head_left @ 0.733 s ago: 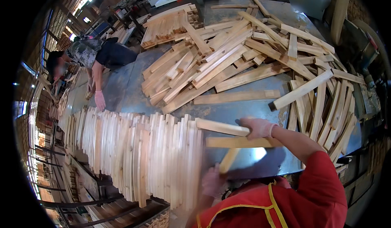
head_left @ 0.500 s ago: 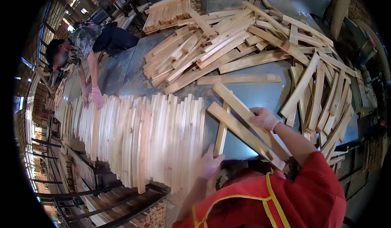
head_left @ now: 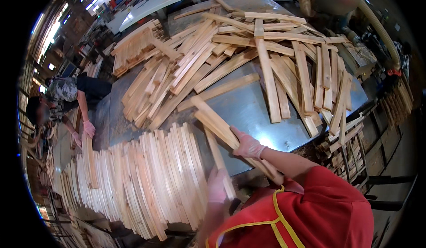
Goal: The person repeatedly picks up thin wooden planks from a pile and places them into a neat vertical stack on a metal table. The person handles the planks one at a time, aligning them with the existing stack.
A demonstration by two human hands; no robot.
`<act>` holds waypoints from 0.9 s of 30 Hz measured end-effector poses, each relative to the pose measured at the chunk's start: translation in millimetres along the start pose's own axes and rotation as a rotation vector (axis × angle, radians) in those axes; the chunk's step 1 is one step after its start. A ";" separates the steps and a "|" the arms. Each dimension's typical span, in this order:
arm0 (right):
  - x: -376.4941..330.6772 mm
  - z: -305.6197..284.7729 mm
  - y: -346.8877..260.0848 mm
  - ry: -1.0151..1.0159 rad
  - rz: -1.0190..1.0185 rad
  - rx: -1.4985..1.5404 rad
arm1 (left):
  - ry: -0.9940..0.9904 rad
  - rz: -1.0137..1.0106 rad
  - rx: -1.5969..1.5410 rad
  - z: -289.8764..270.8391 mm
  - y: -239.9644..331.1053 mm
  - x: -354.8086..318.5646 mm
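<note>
Right grip (head_left: pixel 248 146) two slats (head_left: pixel 217 124), left grip (head_left: pixel 216 186) one slat (head_left: pixel 219 161)

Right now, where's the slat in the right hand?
In the head view, low and right of centre: the right hand grips the wooden slat over the metal table, just right of the row of stacked slats.
</note>
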State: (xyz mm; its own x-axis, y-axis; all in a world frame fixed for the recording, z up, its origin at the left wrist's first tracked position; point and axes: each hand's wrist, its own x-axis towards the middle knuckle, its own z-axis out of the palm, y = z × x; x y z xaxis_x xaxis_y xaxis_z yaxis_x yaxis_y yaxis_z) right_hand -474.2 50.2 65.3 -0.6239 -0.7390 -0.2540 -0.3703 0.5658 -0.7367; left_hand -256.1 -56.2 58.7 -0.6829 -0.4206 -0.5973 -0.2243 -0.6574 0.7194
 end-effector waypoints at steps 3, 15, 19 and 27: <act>20.0 17.2 -27.5 0.057 0.135 0.317 | 0.123 0.126 0.209 -23.0 -8.1 0.3; 116.0 -118.0 55.5 0.723 -0.148 -0.537 | 0.581 0.388 1.979 -11.6 -14.1 15.3; 117.3 -162.9 128.3 0.526 0.177 -0.354 | 0.667 0.273 2.005 4.2 -17.5 21.8; 37.8 -180.0 106.1 0.469 -0.098 -0.435 | 0.305 0.401 1.662 86.3 -6.5 24.4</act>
State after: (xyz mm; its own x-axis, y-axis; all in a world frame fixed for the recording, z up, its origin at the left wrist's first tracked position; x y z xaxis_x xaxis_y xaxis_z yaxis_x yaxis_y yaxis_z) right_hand -661.0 148.1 90.4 -0.7711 -0.6122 0.1751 -0.6244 0.6733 -0.3959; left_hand -331.2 -8.2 70.1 -0.7694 -0.6052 -0.2044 -0.6384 0.7180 0.2774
